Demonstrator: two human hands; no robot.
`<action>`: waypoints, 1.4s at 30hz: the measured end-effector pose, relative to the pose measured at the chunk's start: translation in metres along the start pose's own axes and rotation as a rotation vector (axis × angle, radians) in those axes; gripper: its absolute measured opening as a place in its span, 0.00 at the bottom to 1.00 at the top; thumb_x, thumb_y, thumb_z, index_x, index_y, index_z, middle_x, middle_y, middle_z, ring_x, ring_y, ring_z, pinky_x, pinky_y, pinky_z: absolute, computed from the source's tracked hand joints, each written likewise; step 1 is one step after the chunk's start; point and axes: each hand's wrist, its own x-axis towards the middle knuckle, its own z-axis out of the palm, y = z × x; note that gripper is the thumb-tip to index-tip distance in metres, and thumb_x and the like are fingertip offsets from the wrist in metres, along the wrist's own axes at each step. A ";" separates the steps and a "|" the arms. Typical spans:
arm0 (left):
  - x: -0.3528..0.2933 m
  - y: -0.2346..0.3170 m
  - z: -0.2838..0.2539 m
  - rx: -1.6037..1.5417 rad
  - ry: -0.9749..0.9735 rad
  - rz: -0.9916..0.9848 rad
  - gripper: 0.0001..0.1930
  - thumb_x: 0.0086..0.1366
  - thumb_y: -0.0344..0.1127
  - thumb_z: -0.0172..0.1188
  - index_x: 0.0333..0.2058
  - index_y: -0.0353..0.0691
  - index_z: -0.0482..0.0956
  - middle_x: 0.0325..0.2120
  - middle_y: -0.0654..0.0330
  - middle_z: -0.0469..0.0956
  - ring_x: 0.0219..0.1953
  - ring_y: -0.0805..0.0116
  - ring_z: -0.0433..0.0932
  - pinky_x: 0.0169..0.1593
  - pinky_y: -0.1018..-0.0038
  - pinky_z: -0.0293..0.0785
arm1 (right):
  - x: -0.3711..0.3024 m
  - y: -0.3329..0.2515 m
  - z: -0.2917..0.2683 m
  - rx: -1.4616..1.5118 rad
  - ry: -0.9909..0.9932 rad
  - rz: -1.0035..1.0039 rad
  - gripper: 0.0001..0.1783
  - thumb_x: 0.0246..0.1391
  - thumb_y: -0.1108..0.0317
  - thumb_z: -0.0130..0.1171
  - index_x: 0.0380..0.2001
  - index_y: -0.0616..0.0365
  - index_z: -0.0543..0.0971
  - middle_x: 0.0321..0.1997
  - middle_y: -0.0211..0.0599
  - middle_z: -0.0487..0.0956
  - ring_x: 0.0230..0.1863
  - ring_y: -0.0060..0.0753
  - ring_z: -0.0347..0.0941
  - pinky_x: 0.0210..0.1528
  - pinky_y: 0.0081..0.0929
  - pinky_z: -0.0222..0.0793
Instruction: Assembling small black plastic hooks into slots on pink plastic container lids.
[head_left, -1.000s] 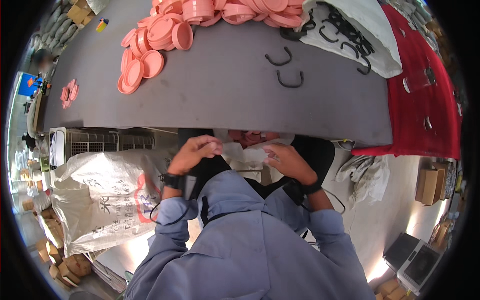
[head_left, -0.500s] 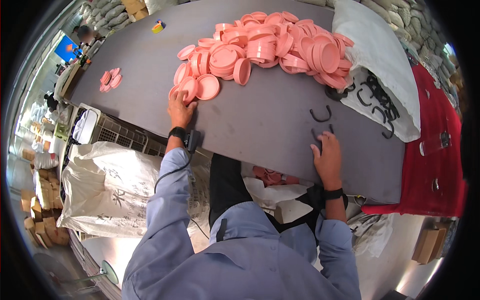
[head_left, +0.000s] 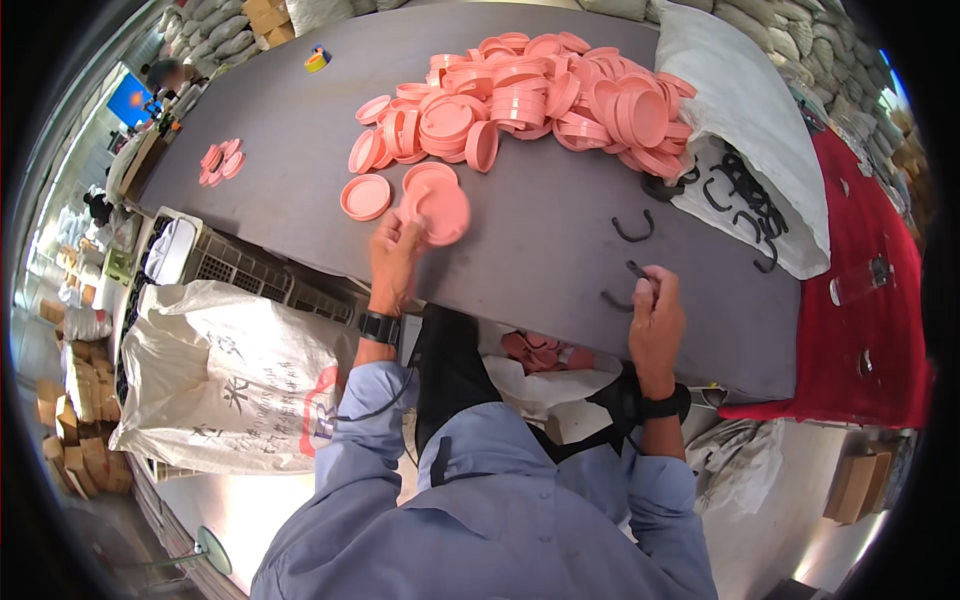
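Observation:
My left hand [head_left: 395, 250] grips a round pink plastic lid [head_left: 443, 215] by its edge, held over the table. Behind it lies another pink lid [head_left: 428, 178], partly covered, and a single lid [head_left: 366, 197] rests to its left. A large heap of pink lids [head_left: 520, 100] spreads along the far side. My right hand [head_left: 657, 310] pinches one end of a black C-shaped handle [head_left: 617, 301] at the table's near side. A second black curved handle [head_left: 633, 230] lies just beyond that hand.
At the right a white sack [head_left: 770, 120] spills more black handles [head_left: 750, 195] onto the grey table [head_left: 540, 235]. A small pink cluster [head_left: 222, 162] and a yellow tape roll [head_left: 316, 60] sit at the left. Red cloth [head_left: 870, 300] borders the right end; a white woven sack [head_left: 230, 380] stands below left.
My left hand has lifted a pink lid off the table and moved right and nearer with it. My right hand has closed on a black handle.

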 end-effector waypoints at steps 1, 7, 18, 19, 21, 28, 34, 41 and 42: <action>-0.014 0.008 0.020 -0.002 -0.010 -0.003 0.11 0.71 0.35 0.65 0.45 0.34 0.78 0.32 0.66 0.79 0.33 0.79 0.76 0.36 0.80 0.74 | -0.001 -0.007 -0.001 -0.005 0.008 0.004 0.12 0.70 0.66 0.57 0.50 0.60 0.76 0.33 0.46 0.79 0.31 0.44 0.76 0.37 0.38 0.72; -0.077 0.004 0.074 -0.147 -0.227 -0.324 0.20 0.65 0.24 0.66 0.56 0.31 0.75 0.49 0.57 0.81 0.47 0.71 0.82 0.48 0.70 0.85 | -0.013 -0.057 -0.003 0.177 -0.176 0.011 0.10 0.70 0.68 0.54 0.48 0.58 0.81 0.25 0.39 0.76 0.24 0.30 0.71 0.31 0.30 0.68; -0.120 0.012 0.104 0.060 -0.450 -0.309 0.27 0.60 0.26 0.74 0.57 0.34 0.74 0.50 0.60 0.80 0.52 0.72 0.79 0.57 0.72 0.78 | -0.029 -0.051 0.015 0.139 -0.311 -0.269 0.11 0.64 0.72 0.55 0.46 0.63 0.81 0.42 0.51 0.84 0.42 0.56 0.81 0.45 0.41 0.77; -0.121 0.012 0.104 0.060 -0.446 -0.309 0.27 0.60 0.26 0.74 0.57 0.34 0.74 0.50 0.60 0.80 0.52 0.72 0.79 0.57 0.72 0.78 | -0.031 -0.051 0.016 0.131 -0.321 -0.282 0.10 0.67 0.71 0.55 0.45 0.63 0.82 0.42 0.52 0.84 0.41 0.56 0.81 0.45 0.41 0.76; -0.123 0.015 0.106 0.125 -0.446 -0.276 0.25 0.62 0.25 0.71 0.57 0.34 0.75 0.49 0.60 0.80 0.51 0.72 0.78 0.56 0.73 0.78 | -0.029 -0.049 0.017 0.144 -0.322 -0.267 0.10 0.67 0.71 0.55 0.45 0.63 0.82 0.42 0.52 0.84 0.41 0.56 0.81 0.45 0.41 0.76; -0.123 0.014 0.111 0.171 -0.450 -0.220 0.20 0.66 0.28 0.69 0.55 0.35 0.77 0.46 0.62 0.81 0.48 0.74 0.78 0.55 0.74 0.78 | -0.024 -0.054 0.018 0.028 -0.366 -0.340 0.09 0.67 0.70 0.56 0.43 0.62 0.81 0.38 0.50 0.83 0.39 0.57 0.80 0.42 0.42 0.76; -0.122 0.011 0.109 0.178 -0.414 -0.272 0.10 0.70 0.28 0.64 0.48 0.34 0.82 0.42 0.62 0.83 0.46 0.75 0.79 0.53 0.74 0.77 | -0.025 -0.050 0.018 -0.100 -0.463 -0.260 0.08 0.65 0.70 0.57 0.43 0.62 0.81 0.40 0.48 0.82 0.39 0.57 0.79 0.41 0.43 0.75; -0.111 0.007 0.094 -0.001 -0.287 -0.379 0.10 0.72 0.26 0.60 0.49 0.33 0.83 0.42 0.60 0.84 0.44 0.74 0.81 0.50 0.75 0.80 | -0.038 -0.063 0.010 0.109 -0.445 -0.506 0.13 0.49 0.74 0.65 0.41 0.58 0.82 0.36 0.40 0.77 0.38 0.52 0.76 0.38 0.44 0.75; -0.108 0.007 0.093 -0.003 -0.294 -0.403 0.10 0.72 0.27 0.61 0.49 0.34 0.83 0.43 0.60 0.84 0.44 0.73 0.81 0.50 0.74 0.80 | -0.038 -0.058 0.010 0.130 -0.461 -0.535 0.11 0.48 0.73 0.67 0.38 0.58 0.82 0.36 0.39 0.77 0.38 0.50 0.75 0.38 0.43 0.74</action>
